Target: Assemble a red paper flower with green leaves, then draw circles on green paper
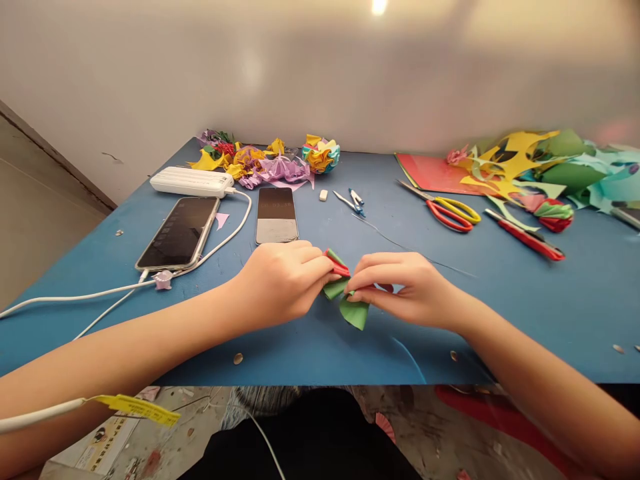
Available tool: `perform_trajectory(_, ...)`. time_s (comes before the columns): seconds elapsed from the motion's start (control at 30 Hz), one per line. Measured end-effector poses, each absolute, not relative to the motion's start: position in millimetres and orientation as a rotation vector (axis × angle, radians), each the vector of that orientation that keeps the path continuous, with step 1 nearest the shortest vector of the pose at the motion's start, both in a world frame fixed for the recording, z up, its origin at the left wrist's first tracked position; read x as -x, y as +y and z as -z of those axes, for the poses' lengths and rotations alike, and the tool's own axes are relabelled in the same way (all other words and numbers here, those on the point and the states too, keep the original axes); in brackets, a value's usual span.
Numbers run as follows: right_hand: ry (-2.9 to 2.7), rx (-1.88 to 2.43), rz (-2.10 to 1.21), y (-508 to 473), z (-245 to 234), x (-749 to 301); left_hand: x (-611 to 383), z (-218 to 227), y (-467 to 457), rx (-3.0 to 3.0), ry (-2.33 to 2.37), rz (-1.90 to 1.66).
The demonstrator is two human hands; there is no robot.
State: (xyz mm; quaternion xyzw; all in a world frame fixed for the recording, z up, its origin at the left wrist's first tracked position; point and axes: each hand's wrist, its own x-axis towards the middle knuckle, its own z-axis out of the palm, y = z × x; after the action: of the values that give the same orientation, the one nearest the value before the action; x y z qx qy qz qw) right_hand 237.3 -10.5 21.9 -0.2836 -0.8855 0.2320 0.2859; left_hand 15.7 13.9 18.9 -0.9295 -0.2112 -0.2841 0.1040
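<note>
My left hand [283,280] and my right hand [407,288] meet at the middle of the blue table [525,300], near its front edge. Both pinch a small folded paper piece [346,293], green with a red part at its top. The left fingers grip the red and green end; the right fingers press on the green folds, whose lower tip sticks out below them. Both hands are closed on the paper.
Two phones [179,232] [276,215] and a white power bank [191,181] with cables lie at the left. Crumpled paper flowers [270,160] sit at the back. Scissors [447,210], a red cutter [527,237], tweezers [350,200] and coloured paper scraps [525,163] lie at the right.
</note>
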Motion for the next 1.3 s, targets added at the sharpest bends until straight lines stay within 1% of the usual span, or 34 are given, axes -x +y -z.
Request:
perform_trajectory(0.1,-2.376,0.702,-0.301,-15,-16,-234,-18,-21,8,2.883,-0.655,0.85)
perform_trajectory(0.17,-2.326,0.691,-0.211,-18,-13,-231,-19,-22,6,2.97,-0.707,0.877)
perform_trajectory(0.27,-2.198,0.694,-0.298,-21,-10,-224,-21,-21,2,3.034,-0.808,0.961)
perform_trajectory(0.4,-2.037,0.866,-0.491,-23,-7,-217,-23,-21,-5,3.131,-0.869,1.046)
perform_trajectory(0.47,-2.044,0.878,-0.522,-23,-8,-217,-23,-22,-9,3.178,-0.858,1.066)
perform_trajectory(0.6,-2.104,0.779,-0.429,-21,-11,-219,-21,-26,-10,3.238,-0.763,0.986)
perform_trajectory(0.67,-2.099,0.76,-0.447,-21,-13,-220,-19,-28,-8,3.231,-0.728,0.978)
perform_trajectory(0.9,-2.105,0.739,-0.657,-21,-18,-224,-17,-35,-5,3.263,-0.612,0.893)
perform_trajectory(1.07,-2.06,0.731,-0.987,-14,-21,-229,-15,-39,-5,3.276,-0.525,0.855)
perform_trajectory(1.13,-2.06,0.724,-1.061,-11,-22,-230,-14,-39,-4,3.283,-0.517,0.841)
perform_trajectory(1.23,-2.055,0.741,-1.089,-11,-23,-230,-14,-38,-3,3.271,-0.524,0.856)
perform_trajectory(1.3,-2.073,0.759,-0.998,-14,-23,-227,-14,-37,-1,3.246,-0.538,0.867)
